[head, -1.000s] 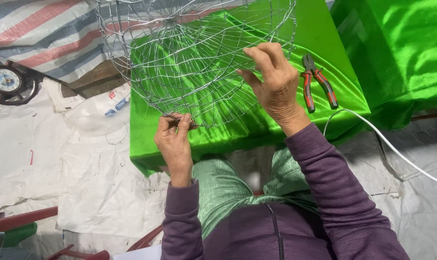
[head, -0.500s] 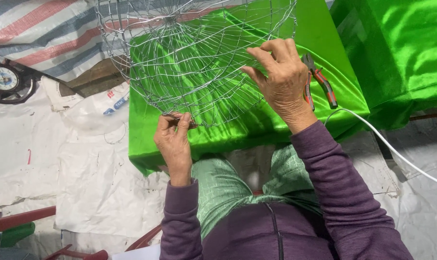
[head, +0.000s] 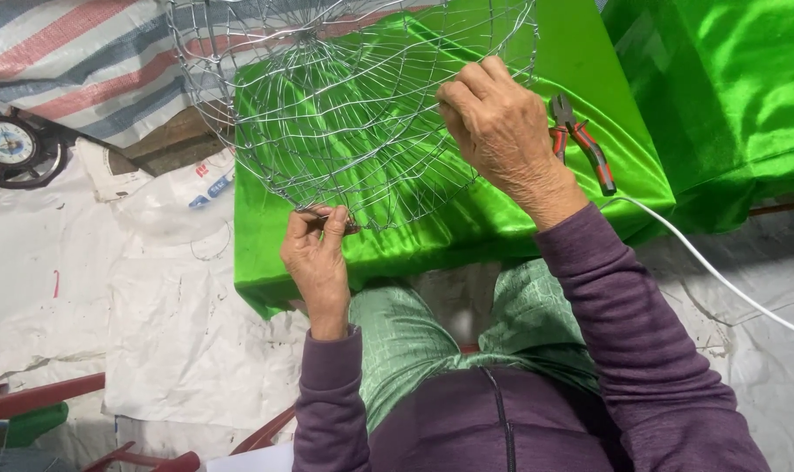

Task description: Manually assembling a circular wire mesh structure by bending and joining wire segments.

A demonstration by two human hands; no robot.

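Observation:
A round wire mesh basket frame (head: pixel 344 114) rests tilted on a low table draped in bright green cloth (head: pixel 467 218). My left hand (head: pixel 316 258) pinches the frame's near rim, with a thin dark piece held against the wire. My right hand (head: pixel 502 131) grips the mesh on the frame's right side, fingers curled through the wires. Red-handled pliers (head: pixel 581 144) lie on the green cloth just right of my right hand.
A white cable (head: pixel 720 275) runs off the table toward the lower right. White sheeting (head: pixel 152 315) covers the floor at left, with a striped tarp (head: pixel 73 61) beyond and a round dial gauge (head: pixel 8 142) at far left. More green cloth (head: pixel 729 87) lies at right.
My right hand has slid a little right and lower along the mesh, now partly covering the pliers' jaws. The left hand stays on the near rim.

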